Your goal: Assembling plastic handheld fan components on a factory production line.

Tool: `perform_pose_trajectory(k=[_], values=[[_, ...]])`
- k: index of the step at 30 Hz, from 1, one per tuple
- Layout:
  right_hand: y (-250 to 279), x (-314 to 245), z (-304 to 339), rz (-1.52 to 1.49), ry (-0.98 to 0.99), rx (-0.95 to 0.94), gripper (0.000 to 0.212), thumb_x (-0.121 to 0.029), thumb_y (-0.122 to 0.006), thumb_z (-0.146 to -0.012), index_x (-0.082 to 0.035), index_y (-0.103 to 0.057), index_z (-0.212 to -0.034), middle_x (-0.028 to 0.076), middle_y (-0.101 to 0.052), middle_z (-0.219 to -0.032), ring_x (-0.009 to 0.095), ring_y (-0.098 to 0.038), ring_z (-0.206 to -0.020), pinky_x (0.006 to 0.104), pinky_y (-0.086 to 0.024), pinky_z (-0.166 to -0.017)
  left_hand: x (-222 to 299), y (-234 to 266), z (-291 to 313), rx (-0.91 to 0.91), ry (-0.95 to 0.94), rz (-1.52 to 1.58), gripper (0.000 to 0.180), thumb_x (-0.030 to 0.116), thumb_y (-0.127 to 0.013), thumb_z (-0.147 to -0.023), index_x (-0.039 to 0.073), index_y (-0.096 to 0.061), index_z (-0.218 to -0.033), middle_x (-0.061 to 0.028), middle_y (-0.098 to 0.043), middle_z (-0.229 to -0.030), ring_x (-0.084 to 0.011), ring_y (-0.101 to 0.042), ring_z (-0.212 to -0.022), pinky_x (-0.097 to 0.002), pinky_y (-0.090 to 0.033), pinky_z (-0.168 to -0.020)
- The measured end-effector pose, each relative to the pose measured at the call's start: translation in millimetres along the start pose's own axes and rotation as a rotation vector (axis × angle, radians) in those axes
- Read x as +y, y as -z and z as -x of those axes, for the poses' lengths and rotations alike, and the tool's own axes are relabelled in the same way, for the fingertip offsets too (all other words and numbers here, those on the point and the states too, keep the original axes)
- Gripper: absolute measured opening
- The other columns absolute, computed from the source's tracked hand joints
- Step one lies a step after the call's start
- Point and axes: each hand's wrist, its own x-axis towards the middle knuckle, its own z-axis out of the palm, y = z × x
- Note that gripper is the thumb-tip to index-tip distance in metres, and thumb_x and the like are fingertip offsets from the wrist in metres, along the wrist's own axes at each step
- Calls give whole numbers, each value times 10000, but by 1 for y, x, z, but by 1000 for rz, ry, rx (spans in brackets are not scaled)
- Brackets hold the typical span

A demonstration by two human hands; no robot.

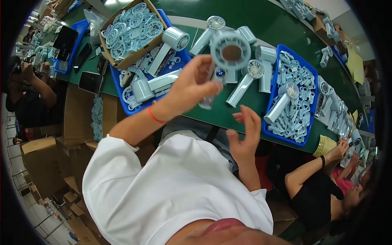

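My left hand [192, 83] is wrapped round the handle of a pale blue handheld fan [243, 47], lifted above the green table [220, 116]. The fan's round head has a hole in its middle, and a small blue light glows on the handle; motion blurs it slightly. Close by, at the table's near edge, my right hand [246, 132] has its fingers apart and holds nothing. Beyond my hands lie several similar fans, among them a fan with a spoked grille [241, 90].
At left, a blue tray [165, 18] bears a carton [153, 45] of pale blue rings and some fan bodies. Another blue tray [277, 61], at right, holds small parts with a fan [277, 109] on top. Co-workers sit at both sides; cardboard boxes [41, 163] stand at left.
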Motion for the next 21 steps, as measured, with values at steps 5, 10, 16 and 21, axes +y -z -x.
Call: perform_pose_trajectory(k=[5,10,16,21], values=[[22,16,13,-32,-48,246,287,-183,-553,-907,33,-548,-1095,148,-541,-1065,184,-556,-785,284,-462,-704,46,71,-200,75,-100,-595,317,254,-655,-720,17,-584,-918,-95,-623,-771,-165,-621,-651,-288,-499,-579],[32,20,18,167,-88,184,136,-85,-596,-842,4,-623,-941,127,-599,-968,213,-580,-816,272,-474,-703,0,128,-364,355,4,-1435,423,331,-655,-715,-9,-626,-964,-156,-660,-880,-250,-653,-770,-332,-518,-687],[62,35,36,294,-338,372,123,-25,-538,-854,44,-612,-923,134,-585,-972,202,-570,-809,273,-473,-711,-37,148,-410,416,44,-1603,637,559,-527,-778,23,-618,-1109,-192,-620,-1099,-360,-577,-1048,-433,-450,-897],[82,55,42,443,-343,388,128,4,-522,-853,53,-595,-946,144,-579,-985,232,-567,-855,299,-477,-731,32,191,-386,941,255,-1760,670,552,-484,-817,77,-487,-1289,-125,-399,-1376,-295,-362,-1272,-518,-285,-1014]])
